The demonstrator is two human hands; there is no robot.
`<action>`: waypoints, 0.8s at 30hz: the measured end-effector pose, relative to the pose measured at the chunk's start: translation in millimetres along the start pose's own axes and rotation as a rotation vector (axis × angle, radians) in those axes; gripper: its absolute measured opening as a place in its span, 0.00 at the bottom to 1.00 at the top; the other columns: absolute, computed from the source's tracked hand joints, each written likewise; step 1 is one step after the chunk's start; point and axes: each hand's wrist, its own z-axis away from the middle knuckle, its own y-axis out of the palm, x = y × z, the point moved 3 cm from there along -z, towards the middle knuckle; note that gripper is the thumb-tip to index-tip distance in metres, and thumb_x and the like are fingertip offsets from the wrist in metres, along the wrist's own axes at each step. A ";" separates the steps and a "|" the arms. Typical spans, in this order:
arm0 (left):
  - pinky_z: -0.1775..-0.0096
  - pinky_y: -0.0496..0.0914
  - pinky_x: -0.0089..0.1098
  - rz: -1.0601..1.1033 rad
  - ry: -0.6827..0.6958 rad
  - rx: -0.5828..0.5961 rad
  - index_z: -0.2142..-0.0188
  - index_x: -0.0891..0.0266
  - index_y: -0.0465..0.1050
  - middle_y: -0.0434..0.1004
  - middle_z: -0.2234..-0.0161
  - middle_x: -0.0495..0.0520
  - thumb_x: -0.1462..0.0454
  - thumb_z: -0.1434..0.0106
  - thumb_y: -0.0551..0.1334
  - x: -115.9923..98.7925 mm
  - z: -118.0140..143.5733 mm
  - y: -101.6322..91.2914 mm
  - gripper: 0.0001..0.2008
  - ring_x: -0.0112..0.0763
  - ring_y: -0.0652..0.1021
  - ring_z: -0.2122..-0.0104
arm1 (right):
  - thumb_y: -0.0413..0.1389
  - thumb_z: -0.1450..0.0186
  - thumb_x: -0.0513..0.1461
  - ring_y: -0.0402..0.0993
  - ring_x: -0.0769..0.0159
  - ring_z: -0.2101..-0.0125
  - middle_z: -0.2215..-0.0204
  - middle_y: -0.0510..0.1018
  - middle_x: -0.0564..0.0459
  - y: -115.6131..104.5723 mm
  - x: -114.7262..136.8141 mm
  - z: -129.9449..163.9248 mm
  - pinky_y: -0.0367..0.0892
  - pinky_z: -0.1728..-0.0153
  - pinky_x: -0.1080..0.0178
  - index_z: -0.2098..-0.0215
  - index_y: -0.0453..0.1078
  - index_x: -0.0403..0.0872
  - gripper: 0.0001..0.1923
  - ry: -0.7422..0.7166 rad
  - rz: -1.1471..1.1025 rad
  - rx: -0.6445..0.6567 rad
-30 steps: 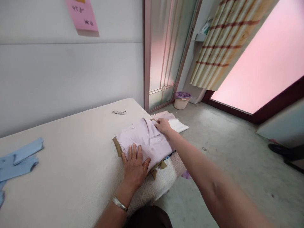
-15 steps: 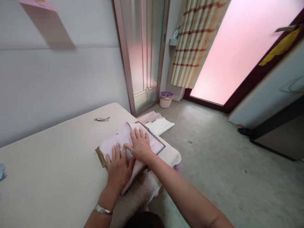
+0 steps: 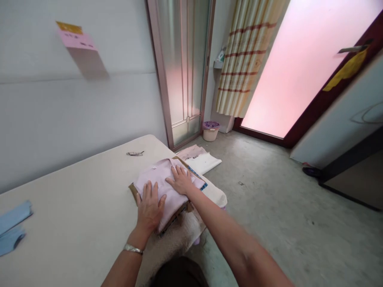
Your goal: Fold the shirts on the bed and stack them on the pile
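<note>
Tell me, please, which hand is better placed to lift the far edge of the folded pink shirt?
Probably the right hand: it lies flat on the far part of the pink shirt, its fingers near that edge. The left hand presses the near part.

Looks like a small garment workroom: padded cloth-covered counter, folded pink shirt on cardboard, blue fabric pieces, bare concrete floor, pink notes taped to wall.

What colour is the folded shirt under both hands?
Pale lilac-pink; the folded cotton shirt shows best in the head view.
</note>
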 end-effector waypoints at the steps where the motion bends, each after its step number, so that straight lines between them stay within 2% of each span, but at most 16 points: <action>1: 0.37 0.57 0.60 0.059 -0.039 -0.047 0.34 0.68 0.60 0.57 0.32 0.72 0.54 0.29 0.53 9.5 5.2 -7.4 0.29 0.54 0.60 0.33 | 0.42 0.29 0.60 0.48 0.49 0.31 0.30 0.56 0.43 -8.4 -1.8 2.8 0.45 0.36 0.43 0.31 0.55 0.52 0.35 -0.020 0.004 -0.019; 3: 0.38 0.63 0.52 0.189 -0.139 -0.109 0.35 0.70 0.60 0.62 0.35 0.72 0.56 0.30 0.53 30.6 17.3 -19.5 0.28 0.50 0.65 0.35 | 0.44 0.27 0.55 0.60 0.54 0.37 0.38 0.68 0.43 -26.0 -10.9 6.2 0.53 0.39 0.51 0.37 0.63 0.51 0.27 -0.003 0.027 -0.091; 5: 0.41 0.67 0.48 0.298 -0.271 -0.110 0.38 0.70 0.64 0.70 0.40 0.70 0.57 0.31 0.53 51.2 28.6 -26.7 0.26 0.47 0.72 0.41 | 0.45 0.26 0.52 0.70 0.57 0.46 0.46 0.75 0.42 -40.3 -28.2 4.3 0.61 0.47 0.58 0.42 0.66 0.48 0.23 0.187 0.073 -0.149; 6: 0.43 0.69 0.47 0.349 -0.353 -0.097 0.41 0.69 0.66 0.74 0.44 0.69 0.58 0.31 0.53 60.6 32.8 -28.5 0.24 0.47 0.75 0.45 | 0.44 0.26 0.51 0.72 0.56 0.48 0.48 0.76 0.39 -45.0 -36.0 0.7 0.63 0.50 0.59 0.43 0.67 0.45 0.24 0.244 0.090 -0.160; 9: 0.48 0.72 0.44 0.477 -0.584 -0.089 0.49 0.65 0.73 0.80 0.52 0.64 0.61 0.33 0.54 83.1 36.4 -28.9 0.18 0.44 0.79 0.52 | 0.42 0.26 0.50 0.74 0.53 0.50 0.49 0.75 0.34 -49.0 -52.2 -18.2 0.64 0.53 0.57 0.43 0.67 0.40 0.26 0.292 0.127 -0.160; 11: 0.50 0.73 0.42 0.521 -0.667 -0.102 0.53 0.65 0.75 0.82 0.56 0.62 0.62 0.34 0.55 93.3 31.4 -25.6 0.15 0.41 0.80 0.56 | 0.42 0.26 0.50 0.74 0.51 0.49 0.48 0.75 0.33 -45.3 -57.6 -32.8 0.64 0.54 0.57 0.44 0.68 0.40 0.26 0.288 0.151 -0.146; 15: 0.54 0.73 0.37 0.550 -0.722 -0.108 0.56 0.65 0.77 0.83 0.61 0.59 0.63 0.34 0.56 104.4 12.4 -13.3 0.14 0.38 0.81 0.60 | 0.44 0.27 0.51 0.76 0.50 0.52 0.54 0.79 0.36 -29.6 -60.2 -54.4 0.64 0.54 0.55 0.51 0.74 0.42 0.25 0.252 0.190 -0.064; 20: 0.59 0.72 0.31 0.596 -0.716 -0.051 0.59 0.64 0.80 0.84 0.62 0.57 0.65 0.35 0.58 102.1 -13.3 -0.4 0.12 0.34 0.81 0.62 | 0.45 0.27 0.48 0.76 0.51 0.52 0.55 0.80 0.38 -13.2 -62.7 -63.4 0.63 0.52 0.54 0.55 0.76 0.45 0.21 0.230 0.234 0.005; 24: 0.56 0.70 0.32 0.567 -0.696 -0.003 0.62 0.62 0.81 0.84 0.60 0.57 0.66 0.37 0.61 105.2 -21.5 -1.5 0.09 0.36 0.81 0.59 | 0.43 0.27 0.50 0.76 0.50 0.52 0.54 0.80 0.38 -12.9 -69.6 -63.9 0.63 0.52 0.53 0.54 0.76 0.45 0.24 0.236 0.245 0.040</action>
